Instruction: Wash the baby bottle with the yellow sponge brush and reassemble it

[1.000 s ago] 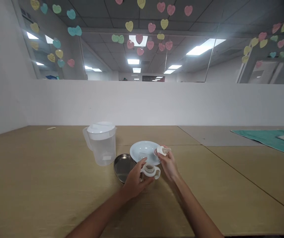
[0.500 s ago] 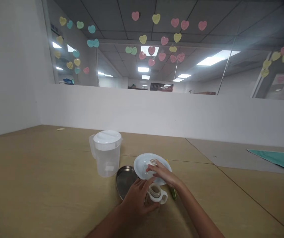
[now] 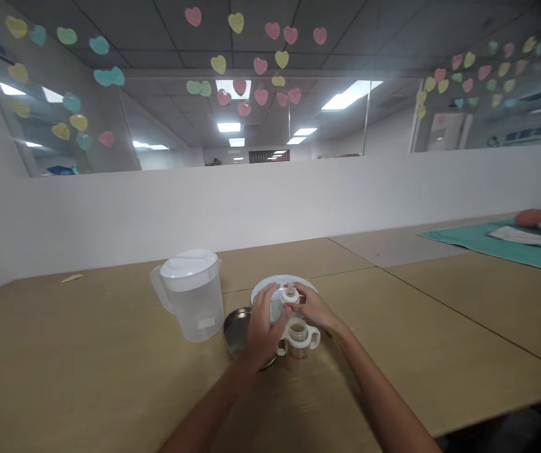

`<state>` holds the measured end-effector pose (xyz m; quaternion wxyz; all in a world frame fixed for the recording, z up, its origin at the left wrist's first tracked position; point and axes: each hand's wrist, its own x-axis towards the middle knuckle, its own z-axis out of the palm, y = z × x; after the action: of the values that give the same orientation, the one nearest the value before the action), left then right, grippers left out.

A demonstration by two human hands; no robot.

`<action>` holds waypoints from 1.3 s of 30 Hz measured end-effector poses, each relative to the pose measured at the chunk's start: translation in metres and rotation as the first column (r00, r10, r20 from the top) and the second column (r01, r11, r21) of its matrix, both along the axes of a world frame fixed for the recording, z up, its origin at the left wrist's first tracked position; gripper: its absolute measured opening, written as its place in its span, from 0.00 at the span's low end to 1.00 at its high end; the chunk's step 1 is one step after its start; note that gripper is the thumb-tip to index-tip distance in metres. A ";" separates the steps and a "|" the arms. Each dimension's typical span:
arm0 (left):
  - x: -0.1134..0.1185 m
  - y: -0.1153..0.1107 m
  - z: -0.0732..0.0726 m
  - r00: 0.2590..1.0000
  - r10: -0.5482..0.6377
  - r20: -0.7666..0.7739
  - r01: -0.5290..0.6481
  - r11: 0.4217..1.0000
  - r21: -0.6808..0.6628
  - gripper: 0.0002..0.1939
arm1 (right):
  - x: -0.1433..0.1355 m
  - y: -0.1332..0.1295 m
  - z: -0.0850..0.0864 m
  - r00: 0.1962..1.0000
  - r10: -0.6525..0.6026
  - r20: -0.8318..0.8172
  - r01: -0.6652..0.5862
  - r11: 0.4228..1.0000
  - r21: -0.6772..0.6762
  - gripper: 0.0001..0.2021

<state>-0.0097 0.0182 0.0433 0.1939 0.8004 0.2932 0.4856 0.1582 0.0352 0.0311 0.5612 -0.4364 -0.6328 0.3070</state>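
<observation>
A white bottle cap with a clear nipple (image 3: 290, 294) is held upright by my right hand (image 3: 315, 308), its fingers pinched on the cap's side. My left hand (image 3: 264, 324) is beside the cap on the left, thumb and fingers apart; whether its fingertips touch the cap is unclear. Just below both hands, an open bottle with white handles (image 3: 298, 333) stands on the table. Behind the hands is a white plate (image 3: 270, 281). A metal tray (image 3: 235, 328) lies left of the bottle, partly covered by my left hand.
A clear pitcher with a white lid (image 3: 195, 296) stands left of the tray on the wooden table (image 3: 110, 352). At the far right lies a teal cloth (image 3: 468, 238) with a red item (image 3: 535, 218) and white fabric on it. A white wall runs behind.
The view has turned to the right. My right hand has lifted the cap from the plate. My left hand has left the bottle and moved up beside the cap.
</observation>
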 end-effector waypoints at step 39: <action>0.007 0.075 0.038 0.771 0.237 -0.592 -0.227 0.969 0.093 0.13 | 0.034 -0.001 -0.028 0.670 -0.689 0.276 0.562 0.713 0.419 0.28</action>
<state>-0.0030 0.0936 0.0811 0.0236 0.8716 0.4318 0.2307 0.1926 0.0337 0.0026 0.5446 -0.5931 -0.5835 -0.1059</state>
